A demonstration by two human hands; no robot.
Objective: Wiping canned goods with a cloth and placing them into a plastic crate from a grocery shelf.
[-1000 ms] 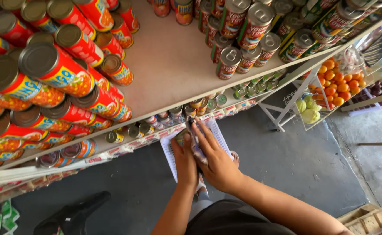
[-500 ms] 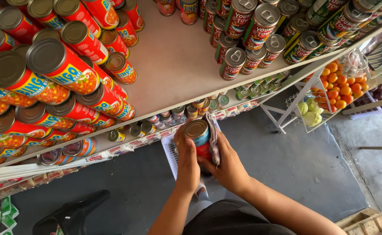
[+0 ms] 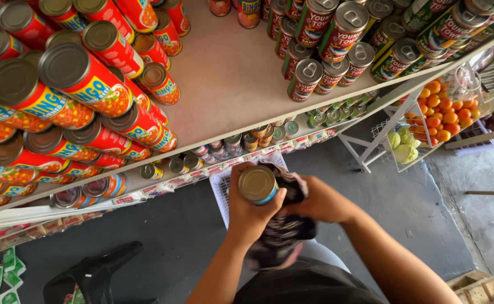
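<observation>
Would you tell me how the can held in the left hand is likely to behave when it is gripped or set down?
The can looks like rigid metal, so it should not give under the left hand. Sealed, it is probably heavy for its size. Round, it may roll if laid sideways, and the dark cloth in the right hand suggests a slick wall.

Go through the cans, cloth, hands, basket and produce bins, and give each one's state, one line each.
can: upright, lid sealed, held above the floor.
left hand: closed around the can.
right hand: gripping a dark cloth.
dark cloth: bunched, pressed against the can's side.
red cans: stacked in tiers on the shelf, sealed.
green-labelled cans: standing upright, pull tabs unopened.
white basket: on the floor, mostly hidden by the hands.
wire produce bins: filled.
</observation>
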